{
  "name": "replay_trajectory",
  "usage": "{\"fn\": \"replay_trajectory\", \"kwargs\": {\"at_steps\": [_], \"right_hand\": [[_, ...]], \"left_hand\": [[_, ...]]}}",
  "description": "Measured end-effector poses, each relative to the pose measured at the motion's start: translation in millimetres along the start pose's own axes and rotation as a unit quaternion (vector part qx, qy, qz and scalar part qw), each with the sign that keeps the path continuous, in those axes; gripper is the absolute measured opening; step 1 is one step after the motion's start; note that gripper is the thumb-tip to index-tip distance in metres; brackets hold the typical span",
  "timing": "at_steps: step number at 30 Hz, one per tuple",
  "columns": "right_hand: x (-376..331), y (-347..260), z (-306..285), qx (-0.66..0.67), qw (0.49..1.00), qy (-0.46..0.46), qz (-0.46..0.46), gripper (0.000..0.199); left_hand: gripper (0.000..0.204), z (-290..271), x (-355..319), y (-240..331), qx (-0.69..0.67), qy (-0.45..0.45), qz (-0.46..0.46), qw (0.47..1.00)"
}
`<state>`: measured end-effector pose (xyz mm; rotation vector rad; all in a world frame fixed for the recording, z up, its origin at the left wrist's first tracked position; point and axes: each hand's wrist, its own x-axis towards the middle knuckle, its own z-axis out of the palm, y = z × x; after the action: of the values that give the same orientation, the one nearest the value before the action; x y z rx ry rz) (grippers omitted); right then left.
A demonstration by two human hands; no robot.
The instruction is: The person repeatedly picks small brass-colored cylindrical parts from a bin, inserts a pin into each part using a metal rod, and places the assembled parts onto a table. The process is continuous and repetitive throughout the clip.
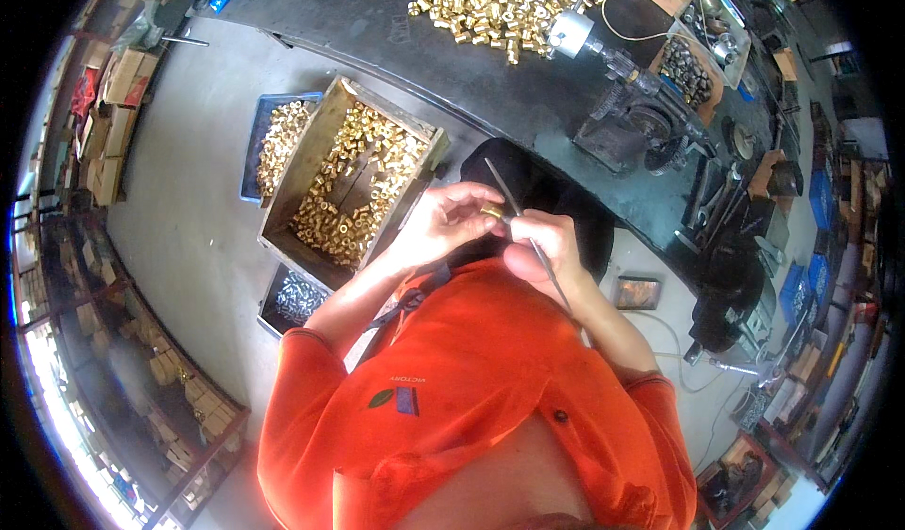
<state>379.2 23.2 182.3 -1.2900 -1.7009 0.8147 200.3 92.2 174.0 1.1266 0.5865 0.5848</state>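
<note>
My left hand (441,221) pinches a small brass fitting (491,211) between thumb and fingertips, above my lap. Close against it, my right hand (547,245) is closed around a long, thin grey metal rod (504,186). The rod runs slantwise through the right hand, one end pointing away past the fitting and the other toward my orange shirt. A small dark piece shows between the fitting and my right fingertips; its kind is too small to make out. To the left of my hands stands a wooden box (300,179) with many loose brass fittings (325,224) inside.
A blue crate (249,174) of brass parts and a dark bin (273,318) of small silvery pieces flank the box. On the black workbench (377,21) lie a brass fitting heap (500,2) and a machine with a round chuck (571,34). Shelves line both sides.
</note>
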Motion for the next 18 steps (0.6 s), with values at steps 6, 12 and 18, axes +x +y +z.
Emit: {"fn": "replay_trajectory", "kwargs": {"at_steps": [6,12,18], "right_hand": [[-5,14,22,0.142,0.987,0.057,0.048,0.021],[-14,20,9,0.391,0.894,0.023,0.217,0.026],[-16,-14,-23,0.118,0.991,0.019,0.052,0.055]], "left_hand": [[0.018,1,2,-5,0.005,-0.008,-0.019,1.0],[0.013,-8,5,3,0.1,-0.017,-0.002,0.995],[0.02,-33,15,-13,0.497,0.164,0.197,0.829]]}}
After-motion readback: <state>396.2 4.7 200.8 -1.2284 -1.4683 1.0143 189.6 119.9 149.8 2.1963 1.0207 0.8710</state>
